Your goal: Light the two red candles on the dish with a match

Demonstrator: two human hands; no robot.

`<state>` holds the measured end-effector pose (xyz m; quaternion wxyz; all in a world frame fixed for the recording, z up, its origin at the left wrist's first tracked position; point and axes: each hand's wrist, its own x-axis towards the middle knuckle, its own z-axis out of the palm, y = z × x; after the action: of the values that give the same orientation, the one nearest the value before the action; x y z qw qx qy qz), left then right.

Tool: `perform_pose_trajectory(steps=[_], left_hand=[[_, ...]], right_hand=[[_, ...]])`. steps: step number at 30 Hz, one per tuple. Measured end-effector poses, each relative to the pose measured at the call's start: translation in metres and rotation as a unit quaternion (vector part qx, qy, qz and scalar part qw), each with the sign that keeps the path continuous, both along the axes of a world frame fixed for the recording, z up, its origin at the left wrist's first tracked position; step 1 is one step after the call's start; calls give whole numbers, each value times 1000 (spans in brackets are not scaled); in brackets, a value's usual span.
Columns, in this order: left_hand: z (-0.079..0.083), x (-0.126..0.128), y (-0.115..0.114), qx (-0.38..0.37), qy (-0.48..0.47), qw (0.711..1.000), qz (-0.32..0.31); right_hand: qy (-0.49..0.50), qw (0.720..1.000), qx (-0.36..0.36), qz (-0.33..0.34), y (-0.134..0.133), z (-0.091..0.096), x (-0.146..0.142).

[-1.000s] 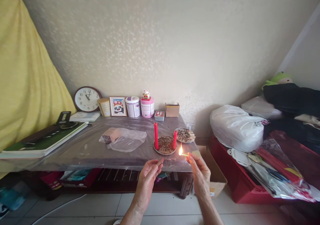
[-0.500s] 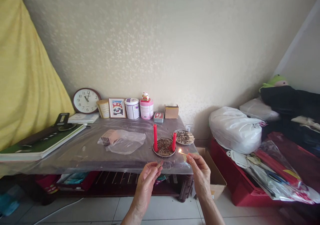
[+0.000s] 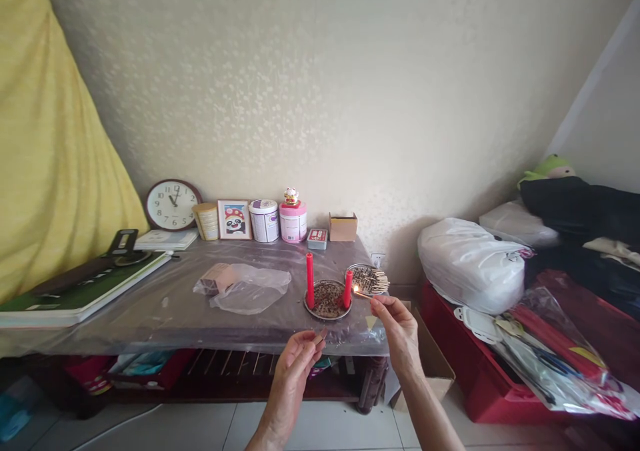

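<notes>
A burning match (image 3: 363,295) is pinched in my right hand (image 3: 397,327), its flame just right of the shorter red candle (image 3: 347,289). My left hand (image 3: 296,364) grips a small, flat brownish piece (image 3: 320,335) between thumb and fingers, below the front of the plate. A taller red candle (image 3: 310,281) stands upright at the left side of the round metal plate (image 3: 327,317), which has dark bits on it. No flame shows on either candle. Behind my right hand, a second plate (image 3: 356,267) carries several wooden sticks.
Crumpled clear plastic (image 3: 260,287) and a small cardboard box (image 3: 220,276) lie on the plastic-covered table (image 3: 190,317). Along the wall are a clock (image 3: 174,204), a framed panda picture (image 3: 235,220), tins and an open carton (image 3: 343,227). A red bin (image 3: 480,384) stands to the right.
My right hand has risen, bringing the lit match upward and slightly left, closer to the shorter candle. My left hand stays nearly in place with the flat piece.
</notes>
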<state>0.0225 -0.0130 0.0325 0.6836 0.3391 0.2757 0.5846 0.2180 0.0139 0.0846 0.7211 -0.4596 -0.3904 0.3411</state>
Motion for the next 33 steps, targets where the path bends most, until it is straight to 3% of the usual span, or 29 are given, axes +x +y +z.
perform_pose_trajectory(steps=[9,21,33], left_hand=[[6,2,-1,-10,11,1000,-4],[2,2,1,-20,18,1000,-1],[5,3,1,-29,20,999,-2]], right_hand=[[-12,1000,19,-5,19,4,2],[-12,999,26,-26,34,15,2],[-20,999,37,-24,56,13,0]])
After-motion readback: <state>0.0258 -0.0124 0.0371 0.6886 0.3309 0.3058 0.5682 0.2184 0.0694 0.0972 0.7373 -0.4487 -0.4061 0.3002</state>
